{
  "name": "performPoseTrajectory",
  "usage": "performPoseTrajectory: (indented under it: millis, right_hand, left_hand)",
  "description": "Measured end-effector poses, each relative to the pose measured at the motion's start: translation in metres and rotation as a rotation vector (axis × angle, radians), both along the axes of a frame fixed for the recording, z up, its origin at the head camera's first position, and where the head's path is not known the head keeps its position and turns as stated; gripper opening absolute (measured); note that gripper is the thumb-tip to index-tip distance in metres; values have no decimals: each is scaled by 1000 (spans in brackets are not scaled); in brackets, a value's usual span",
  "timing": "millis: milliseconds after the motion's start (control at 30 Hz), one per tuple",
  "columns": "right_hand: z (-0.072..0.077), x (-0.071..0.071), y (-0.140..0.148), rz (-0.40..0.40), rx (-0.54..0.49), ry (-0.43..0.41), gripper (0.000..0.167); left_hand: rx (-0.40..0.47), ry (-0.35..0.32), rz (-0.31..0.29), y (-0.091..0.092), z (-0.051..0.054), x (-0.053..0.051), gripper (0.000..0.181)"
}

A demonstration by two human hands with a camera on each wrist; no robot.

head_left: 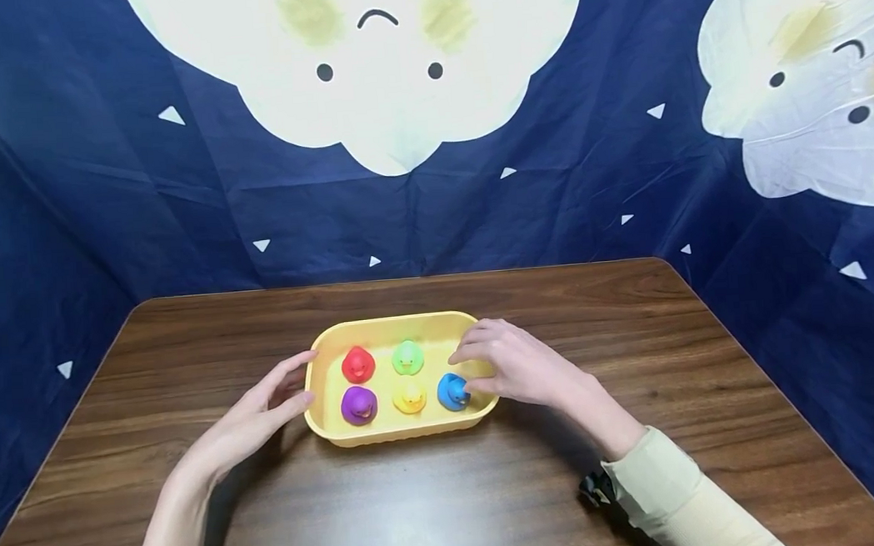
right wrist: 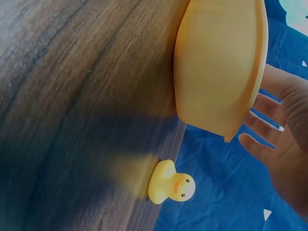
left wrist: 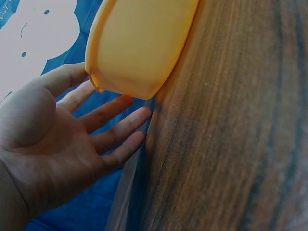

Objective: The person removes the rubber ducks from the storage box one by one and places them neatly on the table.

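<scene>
A yellow tray (head_left: pixel 398 434) (left wrist: pixel 144 43) (right wrist: pixel 216 62) holds a red duck (head_left: pixel 357 365), a green duck (head_left: pixel 408 357), a purple duck (head_left: pixel 358 405), a yellow duck (head_left: pixel 410 398) and a blue duck (head_left: pixel 453 392). At the tray's left end, my left hand (head_left: pixel 247 422) (left wrist: pixel 53 134) has spread fingers, with thumb and index at the rim. My right hand (head_left: pixel 529 367) (right wrist: pixel 288 139) reaches over the right rim with loosely bent fingers, its thumb tip beside the blue duck; whether they touch is unclear.
Another yellow duck (right wrist: pixel 168 183) is on the wooden table (head_left: pixel 421 508) outside the tray in the right wrist view; the head view does not show it. A dark blue cloth (head_left: pixel 179 230) with white clouds hangs behind and beside the table.
</scene>
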State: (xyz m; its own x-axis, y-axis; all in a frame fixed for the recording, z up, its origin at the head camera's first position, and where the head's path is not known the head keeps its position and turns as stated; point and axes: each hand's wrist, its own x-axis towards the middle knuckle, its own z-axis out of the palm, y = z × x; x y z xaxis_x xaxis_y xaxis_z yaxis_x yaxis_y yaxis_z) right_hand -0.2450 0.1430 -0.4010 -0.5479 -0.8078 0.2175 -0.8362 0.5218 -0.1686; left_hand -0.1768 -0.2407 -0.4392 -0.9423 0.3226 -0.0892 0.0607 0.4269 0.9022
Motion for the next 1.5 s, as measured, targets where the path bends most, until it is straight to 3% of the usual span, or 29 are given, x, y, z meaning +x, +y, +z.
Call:
performPoseTrajectory:
  millis: [233,500,667,1233,1500]
  right_hand:
    - [0,-1,-2,10,30,3,33]
    - [0,-1,-4,11,55,-54,34]
    - [0,-2,-5,14,58,-67,33]
    - [-4,-3,-11,55,79,-13,29]
    - [-8,-1,-15,33,97,-42,27]
  left_hand:
    - [7,2,2,0,0,0,61]
    - [3,-10,0,0,-1,1,62]
    - [2,7,-8,1,0,-4,62]
    - [-18,17,8,1,1,0,62]
    - [-15,11,0,-1,0,1,62]
